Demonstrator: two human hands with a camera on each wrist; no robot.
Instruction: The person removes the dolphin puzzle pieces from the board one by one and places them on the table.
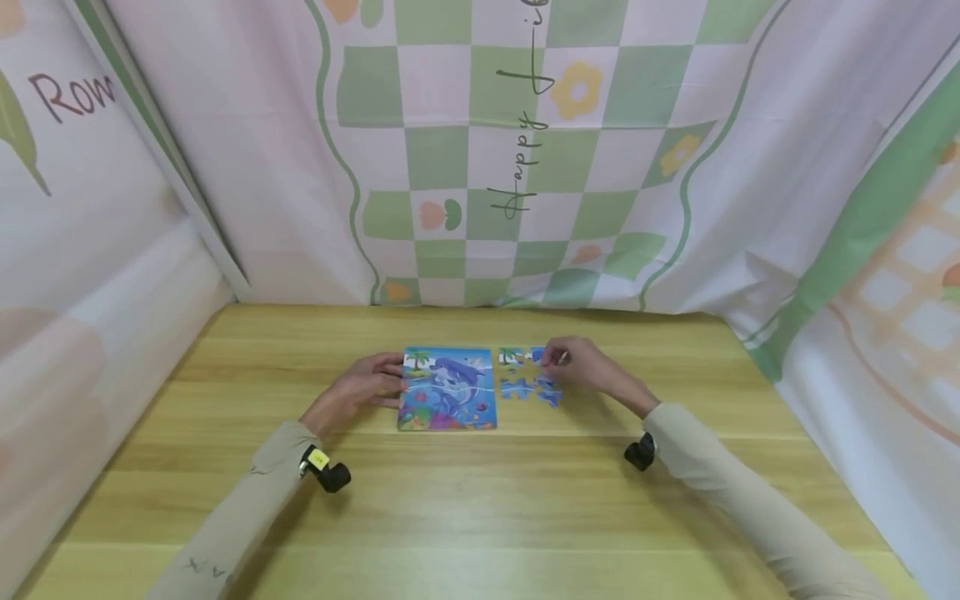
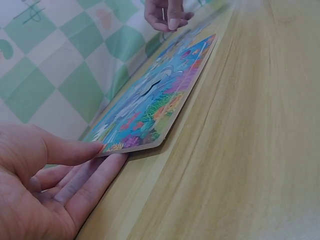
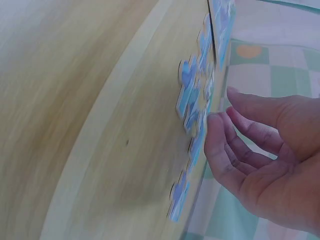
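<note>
A dolphin picture puzzle board lies flat on the table, with a palm tree and coral printed on it. At its left edge is my left hand; in the left wrist view the thumb is on top and the fingers are beneath, pinching the board's corner. To the right of the board lie several loose jigsaw pieces, some joined in an uneven outline. My right hand is over the right side of these pieces. In the right wrist view, its thumb and bent fingers are apart, fingertips close to the pieces, with nothing seen between them.
The wooden table runs back to a hanging checked cloth right behind the puzzle. Printed cloths also hang at the left and right sides. Each wrist carries a small black camera.
</note>
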